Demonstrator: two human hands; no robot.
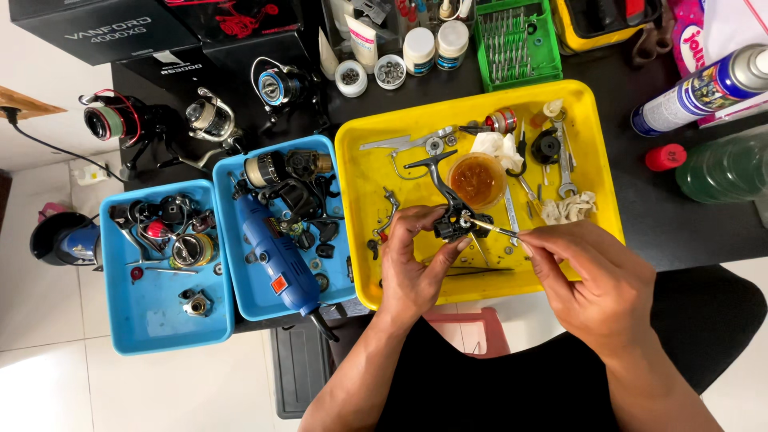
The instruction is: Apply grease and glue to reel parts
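Both hands worked over the yellow tray (596, 144). Fingers of the left hand (412, 260) were clamped on the black reel body (452, 222), held just above the tray floor; the right hand (588, 276) pinched a thin tool (492, 229), its tip at the body. Loose parts, a wrench (565, 164) and a grease cup (476, 179) lay around, so reassembly seemed far from finished.
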